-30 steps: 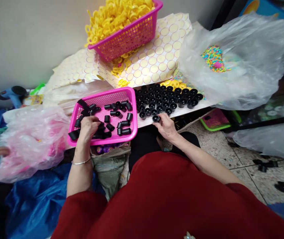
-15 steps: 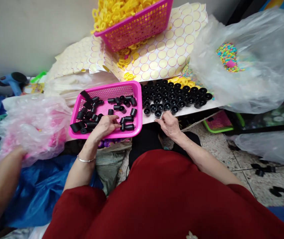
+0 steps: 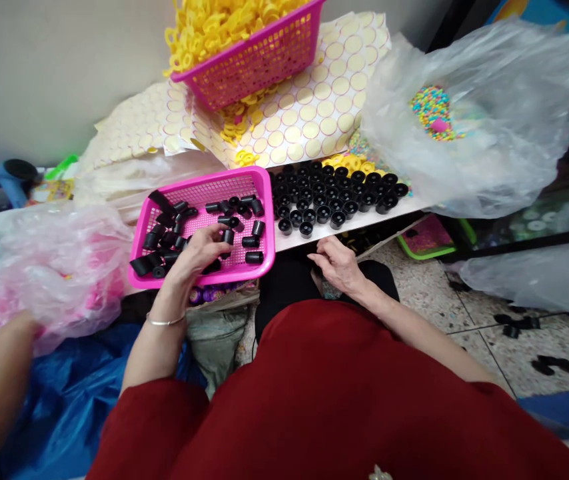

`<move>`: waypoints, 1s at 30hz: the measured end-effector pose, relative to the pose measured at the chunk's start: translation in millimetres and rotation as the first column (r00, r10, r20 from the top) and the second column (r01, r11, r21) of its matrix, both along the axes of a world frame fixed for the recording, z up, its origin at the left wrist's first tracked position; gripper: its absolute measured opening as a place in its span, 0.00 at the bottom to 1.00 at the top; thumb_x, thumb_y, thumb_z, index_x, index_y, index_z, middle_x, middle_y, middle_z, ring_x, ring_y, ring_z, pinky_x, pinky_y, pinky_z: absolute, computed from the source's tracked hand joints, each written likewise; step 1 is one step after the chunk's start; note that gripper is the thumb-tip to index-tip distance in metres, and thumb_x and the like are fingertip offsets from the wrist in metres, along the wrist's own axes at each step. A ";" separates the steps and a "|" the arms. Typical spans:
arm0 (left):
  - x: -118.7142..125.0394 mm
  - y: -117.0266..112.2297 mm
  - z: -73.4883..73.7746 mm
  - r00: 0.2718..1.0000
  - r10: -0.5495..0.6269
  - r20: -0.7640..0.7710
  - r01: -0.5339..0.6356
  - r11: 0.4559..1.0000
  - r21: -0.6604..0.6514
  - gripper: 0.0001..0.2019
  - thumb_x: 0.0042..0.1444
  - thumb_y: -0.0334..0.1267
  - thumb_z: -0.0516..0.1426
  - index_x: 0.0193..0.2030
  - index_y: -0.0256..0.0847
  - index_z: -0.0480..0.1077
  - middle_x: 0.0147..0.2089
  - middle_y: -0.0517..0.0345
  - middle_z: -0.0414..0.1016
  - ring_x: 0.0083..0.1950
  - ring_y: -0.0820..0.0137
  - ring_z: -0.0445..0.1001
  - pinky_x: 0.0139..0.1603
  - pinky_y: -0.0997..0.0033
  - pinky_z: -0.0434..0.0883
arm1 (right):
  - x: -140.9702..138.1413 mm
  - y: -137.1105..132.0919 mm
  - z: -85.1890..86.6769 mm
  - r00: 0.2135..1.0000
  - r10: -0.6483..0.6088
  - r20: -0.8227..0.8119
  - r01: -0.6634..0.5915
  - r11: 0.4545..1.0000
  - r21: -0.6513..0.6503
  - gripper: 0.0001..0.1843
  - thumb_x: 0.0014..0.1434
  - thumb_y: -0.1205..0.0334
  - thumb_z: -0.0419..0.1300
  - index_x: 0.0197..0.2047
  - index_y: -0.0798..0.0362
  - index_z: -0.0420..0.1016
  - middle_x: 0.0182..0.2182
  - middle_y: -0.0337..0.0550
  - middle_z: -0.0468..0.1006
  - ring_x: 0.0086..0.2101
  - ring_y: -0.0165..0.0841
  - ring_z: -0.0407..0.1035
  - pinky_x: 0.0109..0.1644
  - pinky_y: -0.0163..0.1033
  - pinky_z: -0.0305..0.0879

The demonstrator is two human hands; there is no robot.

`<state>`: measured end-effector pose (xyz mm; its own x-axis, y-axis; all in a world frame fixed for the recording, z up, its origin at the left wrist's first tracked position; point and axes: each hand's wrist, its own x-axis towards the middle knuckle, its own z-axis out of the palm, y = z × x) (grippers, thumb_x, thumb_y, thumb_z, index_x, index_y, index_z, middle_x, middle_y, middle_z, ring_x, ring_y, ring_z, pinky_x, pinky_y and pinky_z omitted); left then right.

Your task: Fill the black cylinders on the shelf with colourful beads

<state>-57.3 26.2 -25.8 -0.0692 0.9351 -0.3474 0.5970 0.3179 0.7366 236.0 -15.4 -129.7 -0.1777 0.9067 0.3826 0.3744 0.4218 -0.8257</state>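
Note:
Inside a pink plastic basket (image 3: 270,250), my left hand (image 3: 205,252) has its thumb and fingers closed around a short black plastic cylinder (image 3: 227,237). Other black cylinders (image 3: 152,239) lie loose about it, most of them tipped on their sides. To the basket's right, many black round caps (image 3: 322,213) stand upright in close rows on a white board (image 3: 294,240), hollow ends up. My right hand (image 3: 338,263) is just off the board's front edge, over my lap. Its fingers are loosely curled and a little apart, with nothing visible in them.
Behind stands a pink basket of yellow rings (image 3: 254,70) on sheets of round stickers (image 3: 309,110). At right bulges a clear plastic bag (image 3: 494,133) with coloured beads. A bag of pink pieces (image 3: 64,267) lies left, beside another person's arm (image 3: 2,380).
My right hand has drawn back from the front row of caps to off the board's edge. My left hand has closed on a black cylinder in the basket. The view has shifted slightly.

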 end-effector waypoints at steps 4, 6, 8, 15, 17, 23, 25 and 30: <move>21.4 -22.0 19.1 0.942 -0.017 0.334 0.011 1.000 0.021 0.28 0.32 0.36 0.68 0.46 0.38 0.74 0.32 0.60 0.75 0.32 0.71 0.72 0.34 0.71 0.70 | -13.4 -4.9 34.2 0.973 0.096 -0.212 -0.107 0.993 -0.045 0.07 0.61 0.58 0.60 0.38 0.52 0.73 0.33 0.42 0.72 0.29 0.29 0.66 0.35 0.37 0.66; 40.4 -34.2 22.9 0.928 -0.117 0.353 0.113 0.993 0.031 0.28 0.34 0.36 0.69 0.47 0.38 0.75 0.35 0.58 0.77 0.33 0.70 0.74 0.35 0.70 0.72 | -25.1 -5.2 51.3 0.924 0.173 -0.341 -0.222 0.969 -0.109 0.15 0.61 0.56 0.60 0.49 0.51 0.72 0.39 0.42 0.74 0.27 0.25 0.65 0.32 0.34 0.67; 59.4 -45.1 22.8 0.926 -0.227 0.302 0.205 0.974 0.100 0.26 0.39 0.36 0.67 0.50 0.38 0.75 0.36 0.57 0.78 0.33 0.70 0.74 0.34 0.71 0.72 | -37.1 -5.1 64.4 0.864 0.257 -0.433 -0.353 0.922 -0.158 0.21 0.60 0.56 0.60 0.56 0.50 0.69 0.41 0.41 0.74 0.26 0.23 0.65 0.30 0.32 0.67; 69.8 -53.7 27.3 0.955 -0.174 0.239 0.146 0.981 0.132 0.34 0.38 0.34 0.66 0.56 0.37 0.69 0.32 0.59 0.78 0.25 0.76 0.68 0.27 0.75 0.65 | -44.1 -3.9 66.7 0.763 0.089 -0.640 -0.404 0.839 -0.365 0.15 0.56 0.56 0.64 0.45 0.52 0.73 0.27 0.34 0.74 0.25 0.25 0.70 0.28 0.31 0.69; 51.7 -41.4 32.3 0.924 -0.024 0.382 -0.012 0.996 0.090 0.29 0.35 0.34 0.66 0.50 0.37 0.72 0.33 0.57 0.78 0.29 0.73 0.72 0.29 0.74 0.68 | -34.1 -2.6 60.1 0.709 -0.066 -0.702 -0.383 0.800 -0.462 0.17 0.53 0.54 0.67 0.44 0.53 0.72 0.24 0.32 0.73 0.22 0.25 0.70 0.25 0.30 0.68; 1.7 4.2 23.1 0.773 0.309 0.555 -0.252 0.951 -0.178 0.07 0.37 0.36 0.61 0.25 0.38 0.70 0.24 0.57 0.71 0.26 0.73 0.67 0.26 0.72 0.66 | 5.6 -15.6 37.4 0.613 -0.320 -0.722 -0.383 0.679 -0.626 0.19 0.49 0.53 0.71 0.41 0.52 0.75 0.27 0.34 0.75 0.27 0.27 0.76 0.28 0.31 0.74; -0.3 11.3 11.2 0.844 0.297 0.446 -0.236 0.954 -0.188 0.07 0.35 0.36 0.62 0.23 0.38 0.69 0.23 0.59 0.69 0.24 0.74 0.64 0.26 0.72 0.64 | 17.6 -24.7 30.1 0.614 -0.342 -0.711 -0.391 0.651 -0.651 0.17 0.50 0.54 0.71 0.42 0.51 0.76 0.30 0.36 0.76 0.31 0.30 0.78 0.33 0.33 0.77; 12.7 20.8 -16.3 0.983 -0.145 -0.114 0.151 0.987 0.048 0.13 0.32 0.33 0.62 0.31 0.39 0.74 0.33 0.57 0.72 0.30 0.70 0.67 0.35 0.68 0.66 | 38.0 -38.3 23.6 0.604 -0.368 -0.707 -0.399 0.628 -0.668 0.19 0.46 0.58 0.73 0.42 0.50 0.79 0.32 0.37 0.78 0.33 0.32 0.79 0.37 0.38 0.78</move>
<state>-44.5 47.0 -42.1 0.0367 0.9558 -0.2917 0.7126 0.1796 0.6782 274.0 -53.7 -106.1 -0.2051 0.8973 -0.3910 -0.5118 -0.4388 -0.7385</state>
